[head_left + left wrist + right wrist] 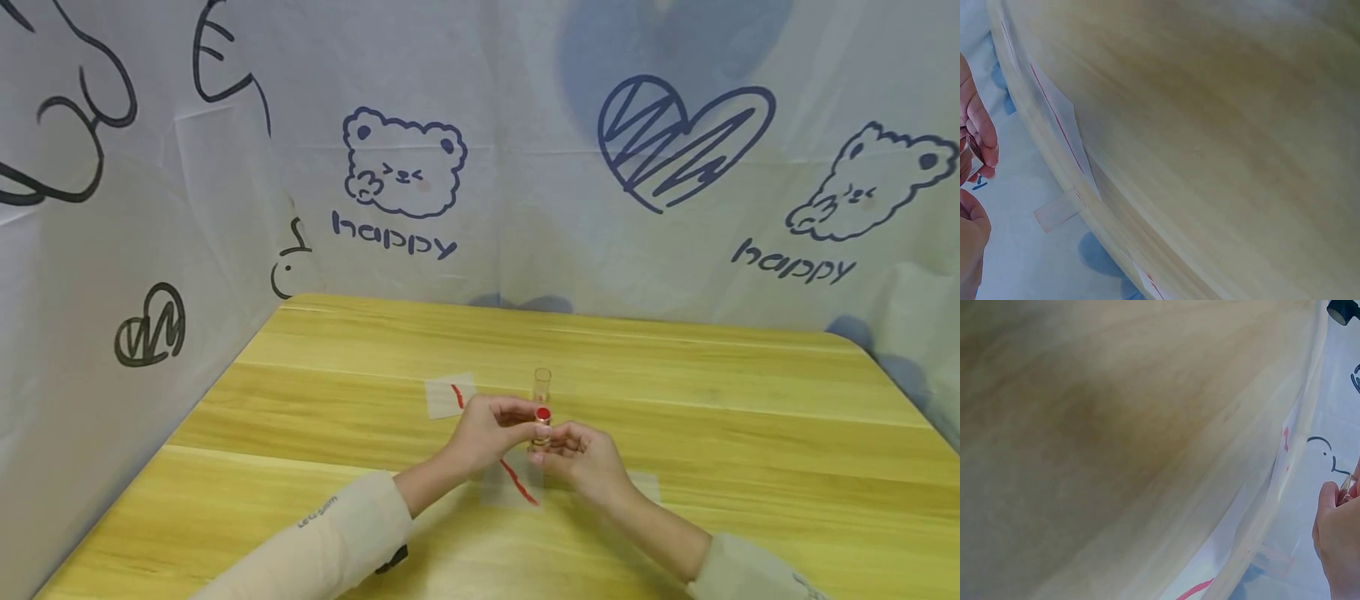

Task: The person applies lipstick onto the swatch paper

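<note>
A red lipstick (pixel 543 414) in a gold-coloured, partly clear tube is held upright over the middle of the table, its red tip showing. My left hand (pixel 483 429) pinches the upper part of the tube between thumb and fingers. Lower down, my right hand (pixel 592 462) grips the base from the right. Just beyond the hands a clear lipstick cap (pixel 542 383) stands on the table. Under the hands lies a white paper (pixel 491 492) with a red stroke. Both wrist views catch the hands only at the edge, so the fingers there are partly cut off.
Another white paper (pixel 438 400) with a red mark lies further back on the left. A third paper (pixel 647 485) is partly covered by the right forearm. The wooden table (pixel 712 400) meets a white cloth (pixel 525 208) with drawings.
</note>
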Demonstrator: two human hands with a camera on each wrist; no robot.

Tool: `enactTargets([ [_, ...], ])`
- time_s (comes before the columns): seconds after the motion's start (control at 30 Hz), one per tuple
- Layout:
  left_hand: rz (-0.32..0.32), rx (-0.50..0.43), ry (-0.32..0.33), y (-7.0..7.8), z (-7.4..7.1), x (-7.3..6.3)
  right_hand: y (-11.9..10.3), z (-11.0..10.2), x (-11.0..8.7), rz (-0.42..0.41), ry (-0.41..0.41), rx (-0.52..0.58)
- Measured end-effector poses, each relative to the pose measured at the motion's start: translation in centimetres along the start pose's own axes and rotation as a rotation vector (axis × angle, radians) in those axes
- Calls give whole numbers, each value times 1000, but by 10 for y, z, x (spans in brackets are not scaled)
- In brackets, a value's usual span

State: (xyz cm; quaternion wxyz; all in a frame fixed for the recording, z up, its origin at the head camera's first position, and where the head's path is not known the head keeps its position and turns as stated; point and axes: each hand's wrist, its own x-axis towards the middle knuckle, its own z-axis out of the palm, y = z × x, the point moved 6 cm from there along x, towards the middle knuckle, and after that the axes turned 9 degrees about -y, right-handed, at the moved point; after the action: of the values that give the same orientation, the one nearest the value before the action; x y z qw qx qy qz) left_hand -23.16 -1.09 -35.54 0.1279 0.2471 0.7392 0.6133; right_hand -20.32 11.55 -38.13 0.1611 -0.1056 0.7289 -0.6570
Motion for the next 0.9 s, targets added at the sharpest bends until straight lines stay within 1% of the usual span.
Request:
enactTargets([
  [0.13, -7, -5, 41, -1, 0, -2, 1, 0, 1, 5, 17, -2],
  [0.4, -3, -15, 165, -2, 0, -7, 2, 0, 1, 29, 74, -17],
  [0.5, -2, 2, 203, -2, 1, -8, 2, 0, 1, 37, 91, -14],
  [0.73, -24, 39, 293, 0, 2, -13, 3, 1, 1, 38, 112, -4],
  [0.83, -17, 45, 335, 2, 2, -14, 4, 1, 2, 43, 133, 9],
  [0.9, -10, 53, 352, 2, 2, -15, 4, 1, 2, 47, 147, 13],
])
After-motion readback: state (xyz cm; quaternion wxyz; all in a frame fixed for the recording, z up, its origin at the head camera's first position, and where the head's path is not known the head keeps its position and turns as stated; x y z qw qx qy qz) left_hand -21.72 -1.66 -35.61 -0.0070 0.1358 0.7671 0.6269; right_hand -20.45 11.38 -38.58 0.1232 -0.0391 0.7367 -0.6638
